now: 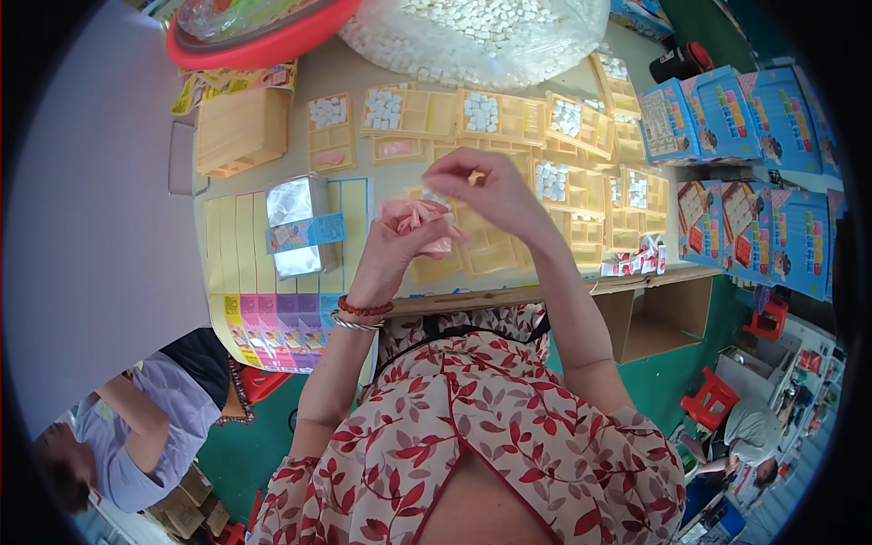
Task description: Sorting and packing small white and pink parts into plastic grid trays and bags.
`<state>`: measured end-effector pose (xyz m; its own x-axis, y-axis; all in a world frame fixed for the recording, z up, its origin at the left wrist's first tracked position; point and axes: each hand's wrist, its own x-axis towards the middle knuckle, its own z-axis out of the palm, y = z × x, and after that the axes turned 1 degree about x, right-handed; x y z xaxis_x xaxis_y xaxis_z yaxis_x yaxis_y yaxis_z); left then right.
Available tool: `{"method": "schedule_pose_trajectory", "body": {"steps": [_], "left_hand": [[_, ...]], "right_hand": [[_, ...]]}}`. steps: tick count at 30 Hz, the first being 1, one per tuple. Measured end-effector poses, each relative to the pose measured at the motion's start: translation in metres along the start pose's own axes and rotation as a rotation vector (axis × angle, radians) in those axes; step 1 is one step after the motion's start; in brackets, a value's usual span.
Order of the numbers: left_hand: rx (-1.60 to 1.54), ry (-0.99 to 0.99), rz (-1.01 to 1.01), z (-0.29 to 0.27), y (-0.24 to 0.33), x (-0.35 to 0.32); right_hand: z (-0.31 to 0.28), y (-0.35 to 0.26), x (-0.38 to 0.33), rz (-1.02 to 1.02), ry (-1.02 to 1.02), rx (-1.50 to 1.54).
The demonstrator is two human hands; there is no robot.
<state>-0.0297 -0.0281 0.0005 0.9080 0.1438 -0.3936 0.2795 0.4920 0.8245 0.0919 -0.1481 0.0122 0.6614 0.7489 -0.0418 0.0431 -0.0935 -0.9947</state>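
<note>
My left hand (pixel 397 247) is closed around a bunch of pink pieces (pixel 420 216) that look like thin plastic packets or film, held over the near part of the table. Just above and to its right is my right hand (pixel 493 189), its fingers curled into a pinch; whatever sits between the fingertips is hidden or too small to name. Beneath both hands lie pale yellow divided trays (pixel 486 243). Behind them, more trays hold white tile-like pieces (pixel 382 109) in one compartment, and a pink packet (pixel 397 147) lies in another.
A big clear bag of white pieces (pixel 472 41) and a red basin (pixel 313 34) stand at the back. To the left are stacked trays (pixel 238 132), a silver pack (pixel 295 195) and a printed sheet (pixel 232 263). Blue boxes (pixel 781 109) line the right; two people sit nearby.
</note>
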Motion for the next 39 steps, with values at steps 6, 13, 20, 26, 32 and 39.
{"method": "schedule_pose_trajectory", "body": {"steps": [6,13,20,26,32,39], "left_hand": [[0.132,-0.105,-0.068,-0.002,-0.014,0.002],[0.052,-0.118,-0.083,-0.002,-0.002,-0.005],[0.066,0.002,-0.028,-0.014,0.002,-0.005],[-0.004,0.042,-0.047,-0.011,0.009,-0.005],[0.059,-0.123,-0.057,-0.007,0.004,-0.004],[0.137,-0.232,-0.185,0.014,-0.001,-0.007]], "right_hand": [[0.017,-0.017,-0.004,-0.228,-0.177,-0.624],[-0.009,0.002,0.044,-0.013,0.324,0.046],[-0.022,0.051,0.090,-0.027,0.499,-0.584],[-0.014,0.027,0.063,-0.057,0.423,-0.404],[0.009,-0.022,-0.003,-0.086,-0.146,-0.279],[-0.004,-0.025,-0.023,-0.025,0.048,-0.212]]}}
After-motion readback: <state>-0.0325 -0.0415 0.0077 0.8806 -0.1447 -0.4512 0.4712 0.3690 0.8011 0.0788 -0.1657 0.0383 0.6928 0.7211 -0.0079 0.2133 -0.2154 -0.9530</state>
